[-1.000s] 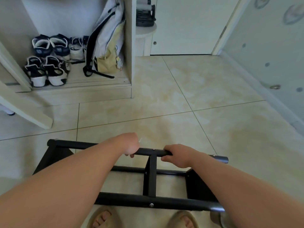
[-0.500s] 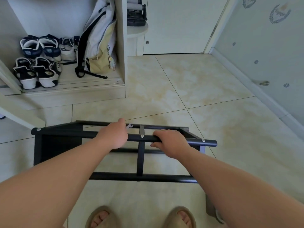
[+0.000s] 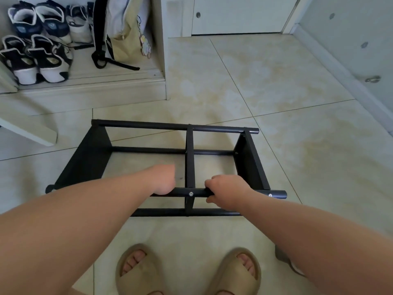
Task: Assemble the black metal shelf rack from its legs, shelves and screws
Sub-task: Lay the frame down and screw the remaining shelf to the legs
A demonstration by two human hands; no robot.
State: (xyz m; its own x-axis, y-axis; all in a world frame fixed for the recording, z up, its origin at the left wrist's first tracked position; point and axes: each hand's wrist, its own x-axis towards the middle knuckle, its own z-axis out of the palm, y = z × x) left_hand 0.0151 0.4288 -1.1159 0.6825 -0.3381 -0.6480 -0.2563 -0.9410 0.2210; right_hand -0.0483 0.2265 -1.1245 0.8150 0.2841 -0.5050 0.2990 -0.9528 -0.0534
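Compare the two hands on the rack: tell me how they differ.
The left hand is left of the middle post; the right hand is right of it. The right hand curls round the near bar; the left hand is blurred, its grip unclear. Both are at that bar.

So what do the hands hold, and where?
The right hand grips the black metal shelf rack by its nearest upper tube; the blurred left hand seems to too.

Domestic entrance hall. Pairs of shoes [image 3: 38, 58] and a backpack [image 3: 125, 33] are stored in an open floor-level cabinet [image 3: 162, 60]. The floor [image 3: 276, 92] is beige tile. A white door [image 3: 240, 13] stands opposite. The person wears slippers [image 3: 136, 271].
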